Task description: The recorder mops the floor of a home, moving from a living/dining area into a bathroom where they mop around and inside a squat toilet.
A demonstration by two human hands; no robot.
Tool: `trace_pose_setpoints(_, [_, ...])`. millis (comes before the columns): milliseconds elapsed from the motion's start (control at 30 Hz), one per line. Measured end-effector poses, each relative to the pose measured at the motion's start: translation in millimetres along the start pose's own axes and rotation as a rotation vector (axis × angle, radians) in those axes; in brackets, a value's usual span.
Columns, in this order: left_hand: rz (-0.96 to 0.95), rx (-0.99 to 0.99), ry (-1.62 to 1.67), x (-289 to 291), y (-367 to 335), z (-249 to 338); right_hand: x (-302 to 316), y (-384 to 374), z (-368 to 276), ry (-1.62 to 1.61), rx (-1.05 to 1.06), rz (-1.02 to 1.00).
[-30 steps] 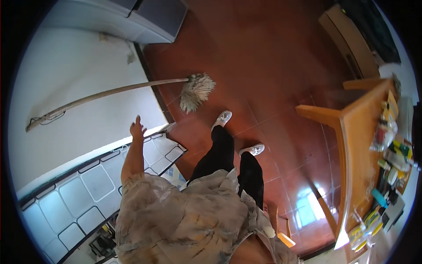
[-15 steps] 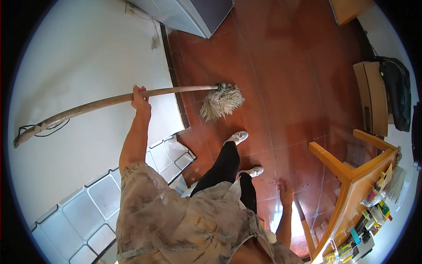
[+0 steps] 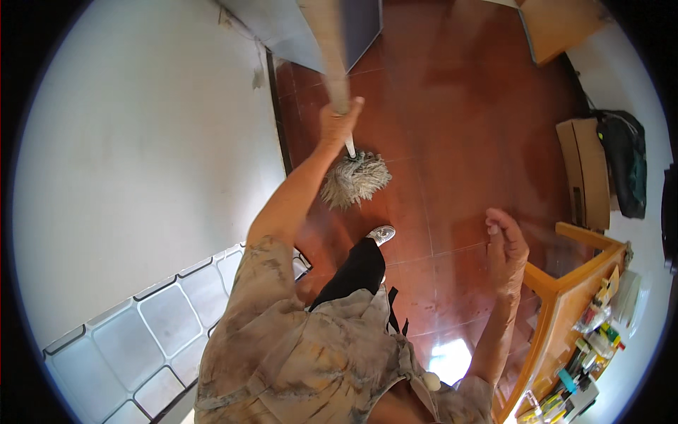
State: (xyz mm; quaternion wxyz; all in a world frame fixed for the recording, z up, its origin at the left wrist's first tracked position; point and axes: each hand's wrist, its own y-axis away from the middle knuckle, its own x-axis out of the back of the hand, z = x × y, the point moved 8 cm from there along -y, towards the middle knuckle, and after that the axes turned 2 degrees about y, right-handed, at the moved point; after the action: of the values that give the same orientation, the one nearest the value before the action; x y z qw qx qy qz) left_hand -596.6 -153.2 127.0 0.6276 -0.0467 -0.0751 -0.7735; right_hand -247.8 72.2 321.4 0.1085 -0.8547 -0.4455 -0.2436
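My left hand (image 3: 337, 121) grips the wooden handle (image 3: 330, 49) of a string mop, which now stands nearly upright and runs up out of the top of the view. Its pale stringy mop head (image 3: 355, 179) rests on the red-brown tiled floor (image 3: 452, 127), just ahead of my grey shoe (image 3: 381, 233). My right hand (image 3: 506, 249) is raised over the floor with fingers loosely curled and holds nothing; it hovers to the right of the mop, near the corner of a wooden table (image 3: 565, 304).
A white wall (image 3: 141, 177) with white tiles (image 3: 134, 332) lower down runs along the left. A grey cabinet (image 3: 296, 28) stands at the top. A cardboard box (image 3: 580, 173) and a dark bag (image 3: 621, 162) sit at right. Several small items crowd the table.
The mop handle swung from lying sideways against the wall to nearly upright in my left hand. My right hand rose from low beside my leg to chest height.
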Motion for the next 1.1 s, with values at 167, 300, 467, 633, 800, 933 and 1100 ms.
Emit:
trace_pose_setpoints(167, [-0.403, -0.112, -0.179, -132, 78, 19, 70, 63, -27, -0.093, 0.034, 0.368])
trace_pose_setpoints(300, [-0.782, -0.323, -0.552, -225, 197, -11, 152, 194, -42, 0.349, 0.251, 0.860])
trace_pose_setpoints(467, [-1.445, -0.394, -0.705, -256, 398, -108, 171, 298, -36, 1.333, 0.102, 0.573])
trace_pose_setpoints(633, [-1.634, -0.501, -0.858, -204, 517, -167, 159, 507, 95, 1.243, -0.750, -0.014])
trace_pose_setpoints(800, [-1.835, -0.584, -1.090, -165, 571, -188, 123, 629, 120, 0.953, -0.968, -0.280])
trace_pose_setpoints(933, [-1.841, -0.493, -1.059, -137, 592, -196, 130, 651, 137, 0.873, -0.783, -0.391])
trace_pose_setpoints(1100, [-1.844, -0.619, -0.864, -147, 615, -139, 177, 718, 180, 0.864, -0.653, -0.312])
